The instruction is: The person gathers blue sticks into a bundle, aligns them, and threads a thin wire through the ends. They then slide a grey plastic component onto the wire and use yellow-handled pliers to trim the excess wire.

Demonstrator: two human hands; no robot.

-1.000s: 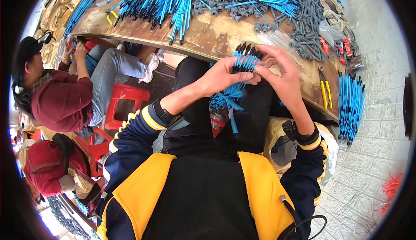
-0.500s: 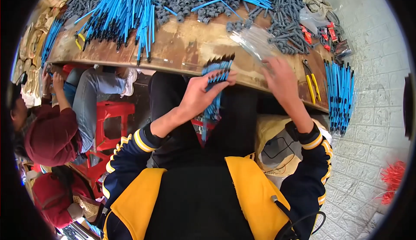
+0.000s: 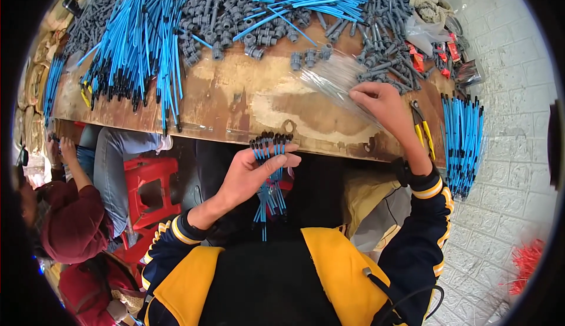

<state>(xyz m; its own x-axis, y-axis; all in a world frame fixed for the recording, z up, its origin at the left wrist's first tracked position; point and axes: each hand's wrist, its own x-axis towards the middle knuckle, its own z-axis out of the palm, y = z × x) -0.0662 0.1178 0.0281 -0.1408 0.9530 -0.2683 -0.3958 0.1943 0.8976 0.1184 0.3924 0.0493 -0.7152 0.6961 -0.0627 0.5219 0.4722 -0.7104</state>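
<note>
Light is bright; clear strips (image 3: pixel 332 79) glint; the table edge (image 3: pixel 203 130) bows; corners go black

Place: looked like a workshop
Workbench (image 3: pixel 218 99): bore heaped gray fittings (image 3: pixel 219 21) and blue rods (image 3: pixel 138 43)
Pliers (image 3: pixel 429 139): lay on it

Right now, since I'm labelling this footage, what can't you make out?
Head view: middle of the held blue rods, partly covered by the left hand.
Head view: whether the right hand grips clear strips, too thin to tell.
Head view: far side of the gray fittings, cut off by the top edge.
</note>
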